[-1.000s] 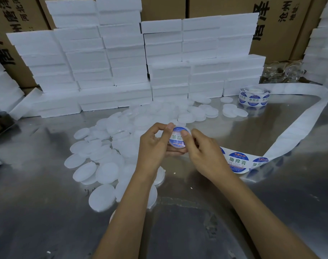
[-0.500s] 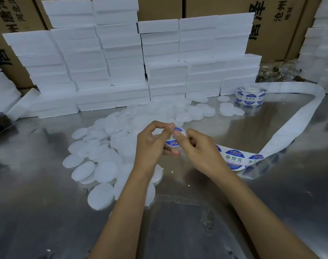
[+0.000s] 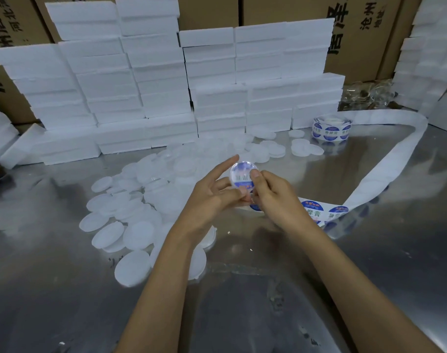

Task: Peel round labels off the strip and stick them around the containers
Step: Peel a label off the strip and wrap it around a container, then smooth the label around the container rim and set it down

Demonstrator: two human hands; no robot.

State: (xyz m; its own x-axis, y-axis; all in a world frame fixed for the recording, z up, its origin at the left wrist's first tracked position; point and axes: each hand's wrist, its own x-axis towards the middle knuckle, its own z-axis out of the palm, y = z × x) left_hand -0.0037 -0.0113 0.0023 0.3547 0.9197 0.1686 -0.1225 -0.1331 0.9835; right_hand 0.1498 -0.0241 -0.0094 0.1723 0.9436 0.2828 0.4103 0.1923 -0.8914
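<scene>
I hold a small round white container [image 3: 242, 174] above the metal table, tilted so its labelled face shows. A blue-and-white round label covers that face. My left hand [image 3: 212, 197] holds the container from the left and below, its index finger stretched up past the rim. My right hand [image 3: 273, 194] grips it from the right, thumb pressing on the label. The label strip [image 3: 319, 212] lies just right of my right wrist with blue round labels on it; its white backing loops away to the far right.
Several plain white round lids [image 3: 138, 207] lie heaped on the metal table [image 3: 64, 289] left of my hands. A label roll [image 3: 330, 128] stands at the back right. White foam blocks [image 3: 166, 85] are stacked along the back before cardboard boxes [image 3: 364, 34].
Both hands have turned the container so its labelled face tilts up. My left index finger has lifted off and straightened; my right thumb now presses on the label.
</scene>
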